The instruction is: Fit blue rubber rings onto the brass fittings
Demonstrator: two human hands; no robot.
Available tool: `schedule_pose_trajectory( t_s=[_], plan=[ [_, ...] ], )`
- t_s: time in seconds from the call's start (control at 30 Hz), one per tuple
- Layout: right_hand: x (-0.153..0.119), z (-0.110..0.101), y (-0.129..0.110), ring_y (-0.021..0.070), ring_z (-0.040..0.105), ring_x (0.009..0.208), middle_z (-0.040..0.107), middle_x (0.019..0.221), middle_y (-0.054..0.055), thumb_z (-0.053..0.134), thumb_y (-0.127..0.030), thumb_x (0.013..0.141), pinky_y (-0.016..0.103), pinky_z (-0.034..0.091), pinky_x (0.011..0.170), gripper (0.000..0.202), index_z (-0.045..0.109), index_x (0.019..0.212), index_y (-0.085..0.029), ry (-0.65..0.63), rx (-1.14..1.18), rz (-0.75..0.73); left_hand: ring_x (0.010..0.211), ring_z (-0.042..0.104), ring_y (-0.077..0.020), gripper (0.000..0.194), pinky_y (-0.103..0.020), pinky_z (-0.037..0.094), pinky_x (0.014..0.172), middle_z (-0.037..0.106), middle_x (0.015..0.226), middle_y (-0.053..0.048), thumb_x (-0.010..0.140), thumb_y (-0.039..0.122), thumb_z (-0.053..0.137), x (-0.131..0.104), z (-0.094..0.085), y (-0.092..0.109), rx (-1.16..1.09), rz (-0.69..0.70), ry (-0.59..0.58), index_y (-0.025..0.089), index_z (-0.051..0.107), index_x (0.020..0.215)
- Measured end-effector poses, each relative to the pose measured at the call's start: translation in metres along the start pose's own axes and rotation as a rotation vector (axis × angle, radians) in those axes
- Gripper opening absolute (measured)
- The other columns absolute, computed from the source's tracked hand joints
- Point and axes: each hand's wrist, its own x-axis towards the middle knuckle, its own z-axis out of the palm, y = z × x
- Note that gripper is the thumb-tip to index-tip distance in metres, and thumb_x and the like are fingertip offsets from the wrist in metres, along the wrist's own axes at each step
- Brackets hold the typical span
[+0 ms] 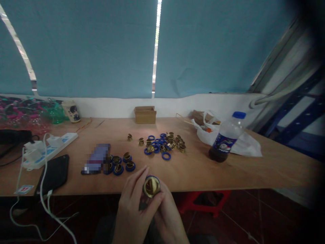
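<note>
A round gold metal piece with a blue ring at its edge (151,186) is held between both hands, in front of the table's near edge. My left hand (135,200) grips it from the left, fingers pointing up and thumb across its lower right. My right hand (166,203) closes around it from the right and below, partly hidden behind my left hand. Several loose blue rings (166,156) and gold pieces (182,148) lie mixed at the table's middle. Left of them sit several gold pieces with blue rings (130,165), beside a phone (98,158).
On the wooden table (193,174) stand a small cardboard box (145,115), a dark drink bottle (225,139) and a white plastic bag (246,144). A power strip (50,149) with cables and a black device (54,173) lie left. A red stool (215,208) is below.
</note>
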Motion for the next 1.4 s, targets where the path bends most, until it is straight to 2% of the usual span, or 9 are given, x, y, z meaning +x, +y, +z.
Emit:
schedule_pose_trajectory(
  t_s=[0.17, 0.27, 0.37, 0.43, 0.63, 0.87, 1.03, 1.2, 1.4],
  plan=[
    [-0.002, -0.011, 0.001, 0.0221, 0.063, 0.093, 0.072, 0.097, 0.003, 0.081, -0.046, 0.064, 0.031, 0.048, 0.085, 0.035, 0.076, 0.088, -0.021, 0.069, -0.166, -0.022, 0.105, 0.066, -0.0285, 0.050, -0.044, 0.057, 0.089, 0.068, 0.115, -0.012, 0.078, 0.023, 0.073, -0.001, -0.007, -0.006, 0.032, 0.049, 0.026, 0.019, 0.057, 0.125],
    [-0.004, -0.012, -0.007, 0.0215, 0.062, 0.088, 0.071, 0.088, 0.003, 0.074, -0.054, 0.070, 0.031, 0.047, 0.084, 0.037, 0.076, 0.082, -0.019, -0.006, -0.396, -0.055, 0.104, 0.067, -0.0276, 0.051, -0.040, 0.057, 0.088, 0.070, 0.113, -0.009, 0.072, 0.021, 0.077, -0.003, -0.008, -0.010, -0.057, -0.001, -0.008, 0.022, 0.061, 0.120],
    [-0.003, -0.010, -0.016, 0.0182, 0.059, 0.071, 0.066, 0.073, 0.000, 0.065, -0.050, 0.082, 0.028, 0.047, 0.068, 0.033, 0.072, 0.078, -0.018, -0.227, -0.622, -0.149, 0.096, 0.070, -0.0266, 0.045, -0.036, 0.058, 0.083, 0.073, 0.106, -0.006, 0.066, 0.017, 0.079, -0.004, -0.008, -0.012, -0.224, -0.206, -0.015, 0.024, 0.068, 0.109],
    [0.001, -0.011, -0.022, 0.0165, 0.055, 0.063, 0.061, 0.064, -0.001, 0.059, -0.045, 0.087, 0.025, 0.043, 0.060, 0.032, 0.068, 0.071, -0.018, -0.275, -0.780, -0.270, 0.091, 0.071, -0.0262, 0.038, -0.034, 0.059, 0.079, 0.076, 0.100, -0.005, 0.065, 0.019, 0.079, -0.003, -0.009, -0.013, -0.345, -0.382, 0.005, 0.023, 0.070, 0.102],
    [0.023, -0.043, -0.037, 0.0186, 0.059, 0.058, 0.065, 0.064, 0.003, 0.041, -0.037, 0.095, 0.026, 0.041, 0.054, 0.036, 0.062, 0.073, -0.019, 0.063, -1.329, -0.579, 0.088, 0.072, -0.0248, 0.035, -0.029, 0.057, 0.075, 0.076, 0.095, -0.007, 0.065, 0.028, 0.080, 0.002, -0.011, -0.024, -0.572, -0.635, 0.064, 0.018, 0.070, 0.097],
    [0.045, -0.062, -0.065, 0.0247, 0.067, 0.067, 0.072, 0.074, 0.011, 0.043, -0.030, 0.092, 0.031, 0.042, 0.060, 0.029, 0.065, 0.079, -0.018, 0.247, -1.557, -0.603, 0.082, 0.071, -0.0211, 0.035, -0.028, 0.054, 0.071, 0.075, 0.089, -0.006, 0.065, 0.020, 0.078, 0.001, 0.003, -0.034, -0.637, -0.738, 0.018, 0.018, 0.061, 0.096],
    [0.093, -0.041, -0.107, 0.0242, 0.068, 0.082, 0.073, 0.087, 0.012, 0.046, -0.023, 0.095, 0.032, 0.046, 0.070, 0.024, 0.067, 0.086, -0.015, 0.244, -1.757, -0.555, 0.081, 0.071, -0.0209, 0.033, -0.027, 0.053, 0.068, 0.076, 0.092, -0.007, 0.063, 0.016, 0.077, 0.002, 0.010, -0.031, -0.596, -0.747, -0.023, 0.019, 0.059, 0.091],
    [0.177, -0.005, -0.147, 0.0209, 0.065, 0.097, 0.065, 0.114, 0.008, 0.059, -0.032, 0.095, 0.041, 0.054, 0.084, 0.024, 0.063, 0.112, -0.016, -0.008, -1.974, -0.424, 0.083, 0.071, -0.0224, 0.035, -0.028, 0.054, 0.068, 0.076, 0.091, -0.005, 0.060, 0.014, 0.078, 0.002, 0.022, -0.034, -0.641, -0.758, -0.073, 0.020, 0.059, 0.089],
    [0.234, 0.007, -0.147, 0.0224, 0.064, 0.101, 0.062, 0.122, 0.008, 0.059, -0.031, 0.095, 0.041, 0.055, 0.085, 0.027, 0.061, 0.119, -0.018, -0.219, -2.120, -0.270, 0.083, 0.070, -0.0226, 0.039, -0.029, 0.053, 0.072, 0.074, 0.087, -0.003, 0.058, 0.013, 0.079, 0.015, 0.044, -0.049, -0.659, -0.706, -0.072, 0.020, 0.060, 0.092]
  ],
)
